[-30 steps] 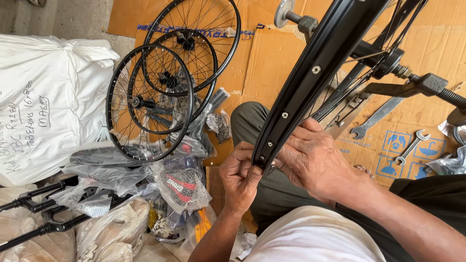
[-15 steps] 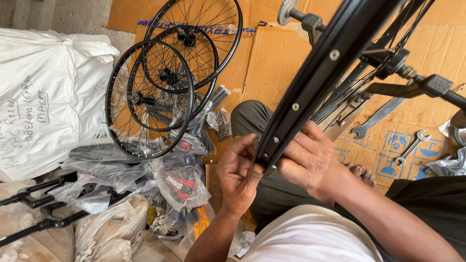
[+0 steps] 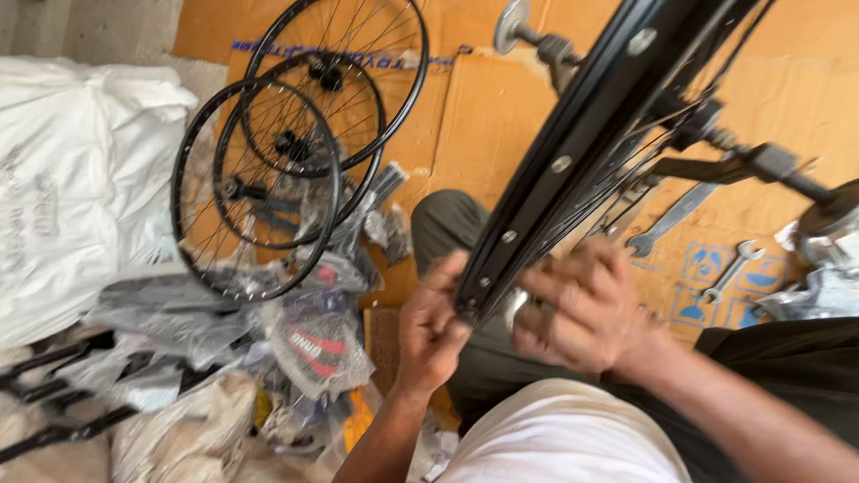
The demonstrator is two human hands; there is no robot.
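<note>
Black bicycle rim [image 3: 573, 152] held up over the lap, steadied near its lower end — left hand [image 3: 431, 326] curled on the edge, right hand [image 3: 582, 309] closed round the other side. Long axis diagonal, lower-left to upper-right. Finished spoked wheels [image 3: 268, 179] lying flat on cardboard [image 3: 474, 116], spanners [image 3: 671, 215] alongside.

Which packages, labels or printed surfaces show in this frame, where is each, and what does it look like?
White sack: far left, large, crumpled, faint dark handwriting.
Plastic bags: lower left, below the wheels; clear and grey, one with a red-and-white label.
Flattened cardboard: on the floor, centre to right; brown, a blue print strip at top.
Blue square symbols: on the cardboard at right, beside a small spanner.
No screens or signs.
</note>
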